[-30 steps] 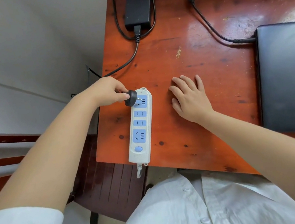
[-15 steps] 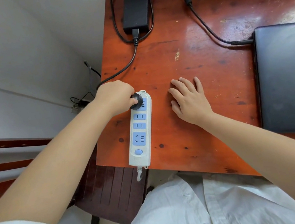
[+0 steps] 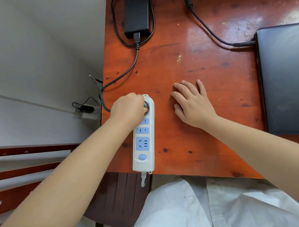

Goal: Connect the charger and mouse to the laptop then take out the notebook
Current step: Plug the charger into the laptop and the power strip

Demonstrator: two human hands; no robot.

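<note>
While a white-shirted person leans over a reddish wooden desk [image 3: 185, 63], the left hand [image 3: 128, 110] closes in a fist around a black plug [image 3: 146, 106] pressed at the far socket of a white power strip [image 3: 145, 142], hiding most of it. Just beside the strip, the right hand [image 3: 193, 103] lies flat, fingers spread, gripping nothing. Farther right sits the shut black laptop [image 3: 296, 77], a charger cable [image 3: 207, 25] entering its left edge. At the far edge lies the charger brick [image 3: 136, 7].
</note>
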